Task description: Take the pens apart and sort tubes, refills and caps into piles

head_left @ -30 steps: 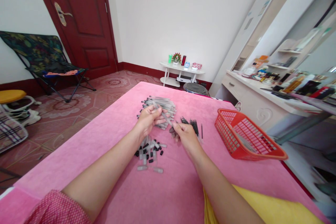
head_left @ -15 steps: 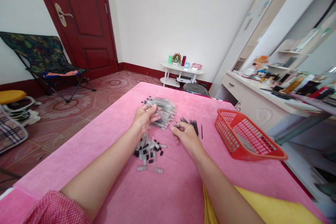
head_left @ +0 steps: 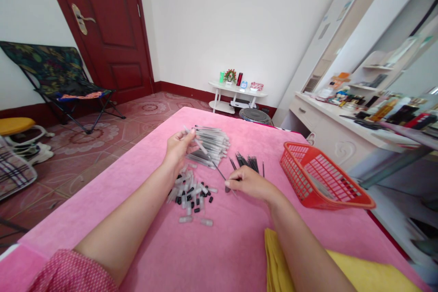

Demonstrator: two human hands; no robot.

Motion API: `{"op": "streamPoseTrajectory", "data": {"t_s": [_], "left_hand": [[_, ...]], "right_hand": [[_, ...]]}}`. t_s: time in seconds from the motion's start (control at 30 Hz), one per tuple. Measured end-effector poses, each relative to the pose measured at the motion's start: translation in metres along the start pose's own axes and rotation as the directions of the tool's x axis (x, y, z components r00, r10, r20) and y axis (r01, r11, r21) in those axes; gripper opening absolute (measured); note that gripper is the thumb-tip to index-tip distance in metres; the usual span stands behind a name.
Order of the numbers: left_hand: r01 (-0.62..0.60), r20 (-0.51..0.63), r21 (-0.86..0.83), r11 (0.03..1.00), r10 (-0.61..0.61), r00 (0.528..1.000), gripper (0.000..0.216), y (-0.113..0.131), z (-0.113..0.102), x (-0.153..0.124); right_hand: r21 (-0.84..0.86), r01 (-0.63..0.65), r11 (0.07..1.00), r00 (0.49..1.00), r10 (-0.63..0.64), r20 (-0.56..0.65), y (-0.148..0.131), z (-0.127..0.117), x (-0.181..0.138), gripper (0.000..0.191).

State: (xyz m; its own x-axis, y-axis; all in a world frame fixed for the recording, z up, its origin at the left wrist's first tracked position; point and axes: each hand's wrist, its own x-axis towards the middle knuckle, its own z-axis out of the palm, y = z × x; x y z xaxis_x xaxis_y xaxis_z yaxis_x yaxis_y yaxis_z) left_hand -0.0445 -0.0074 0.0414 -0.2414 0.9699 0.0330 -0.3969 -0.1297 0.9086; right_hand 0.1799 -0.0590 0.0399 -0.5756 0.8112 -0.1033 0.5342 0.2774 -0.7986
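My left hand (head_left: 180,147) is closed round a clear pen barrel (head_left: 202,148), which slants down to the right. From the barrel's lower end a thin dark pen refill (head_left: 216,167) runs to my right hand (head_left: 244,179), whose thumb and fingers pinch its other end. How deep the refill sits in the barrel I cannot tell. Behind the hands lies a pile of clear pen barrels (head_left: 217,141). Several black refills (head_left: 251,162) lie just beyond my right hand. Below my left hand are scattered clear caps (head_left: 185,220) and small black plugs (head_left: 196,210).
A red plastic basket (head_left: 297,182) stands on the right of the pink-covered table (head_left: 205,260), with something pale inside. A folded yellow cloth (head_left: 369,269) lies at the front right, under my right forearm. A dresser (head_left: 338,132) crowded with bottles stands beyond the basket.
My left hand has moved slightly left and up with a barrel. My right hand has moved down and right, and a length of refill now shows between the hands.
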Motion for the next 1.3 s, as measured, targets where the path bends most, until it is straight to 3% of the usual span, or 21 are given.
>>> {"op": "streamPoseTrajectory", "data": {"t_s": [0.13, 0.3, 0.37, 0.5, 0.6, 0.73, 0.87, 0.93, 1.07, 1.17, 1.23, 1.3], "left_hand": [[0.025, -0.080, -0.091, 0.996, -0.032, 0.996, 0.023, 0.004, -0.010, 0.010], [0.088, 0.043, -0.087, 0.992, -0.084, 0.996, 0.024, -0.004, 0.000, 0.001], [0.103, 0.084, -0.061, 0.993, -0.098, 0.992, 0.026, -0.007, 0.008, -0.006], [0.130, 0.188, -0.016, 0.991, -0.125, 0.974, 0.031, -0.010, 0.027, -0.025], [0.156, 0.291, 0.008, 0.988, -0.151, 0.945, 0.035, -0.013, 0.038, -0.040], [0.075, 0.343, 0.064, 0.995, -0.093, 0.935, 0.035, -0.018, 0.046, -0.052], [-0.008, 0.342, 0.193, 0.981, -0.060, 0.938, 0.035, -0.019, 0.041, -0.045], [-0.055, 0.316, 0.268, 0.962, -0.034, 0.948, 0.035, -0.018, 0.033, -0.034], [-0.179, 0.301, 0.453, 0.873, 0.039, 0.953, 0.025, -0.015, 0.005, -0.004], [-0.264, 0.341, 0.591, 0.762, 0.060, 0.938, 0.013, -0.012, -0.017, 0.015], [-0.347, 0.416, 0.683, 0.643, 0.049, 0.908, 0.008, -0.011, -0.028, 0.023], [-0.413, 0.494, 0.738, 0.533, -0.009, 0.870, 0.006, -0.009, -0.036, 0.026]], "right_hand": [[-0.159, -0.158, 0.975, 0.970, 0.122, -0.211, 0.021, -0.029, -0.009, 0.027], [-0.303, -0.377, 0.876, 0.855, 0.203, -0.477, 0.030, -0.046, -0.017, 0.027], [-0.306, -0.369, 0.878, 0.825, 0.157, -0.543, 0.020, -0.043, -0.016, 0.023], [-0.189, -0.111, 0.976, 0.854, -0.004, -0.521, -0.009, -0.023, -0.008, 0.024], [-0.166, -0.002, 0.986, 0.859, -0.083, -0.505, -0.023, -0.005, -0.003, 0.026], [-0.295, -0.005, 0.956, 0.864, -0.144, -0.483, -0.030, 0.006, -0.002, 0.022], [-0.337, -0.175, 0.925, 0.858, -0.024, -0.513, -0.030, -0.016, -0.011, 0.022], [-0.359, -0.298, 0.885, 0.805, 0.030, -0.592, -0.026, -0.040, -0.022, 0.023], [-0.394, -0.568, 0.723, 0.598, 0.034, -0.801, -0.002, -0.094, -0.058, 0.029], [-0.279, -0.769, 0.576, 0.469, 0.211, -0.857, 0.021, -0.123, -0.086, 0.035], [-0.226, -0.829, 0.512, 0.418, 0.299, -0.858, 0.032, -0.133, -0.097, 0.038], [-0.211, -0.834, 0.509, 0.403, 0.302, -0.864, 0.035, -0.135, -0.098, 0.041]]}}
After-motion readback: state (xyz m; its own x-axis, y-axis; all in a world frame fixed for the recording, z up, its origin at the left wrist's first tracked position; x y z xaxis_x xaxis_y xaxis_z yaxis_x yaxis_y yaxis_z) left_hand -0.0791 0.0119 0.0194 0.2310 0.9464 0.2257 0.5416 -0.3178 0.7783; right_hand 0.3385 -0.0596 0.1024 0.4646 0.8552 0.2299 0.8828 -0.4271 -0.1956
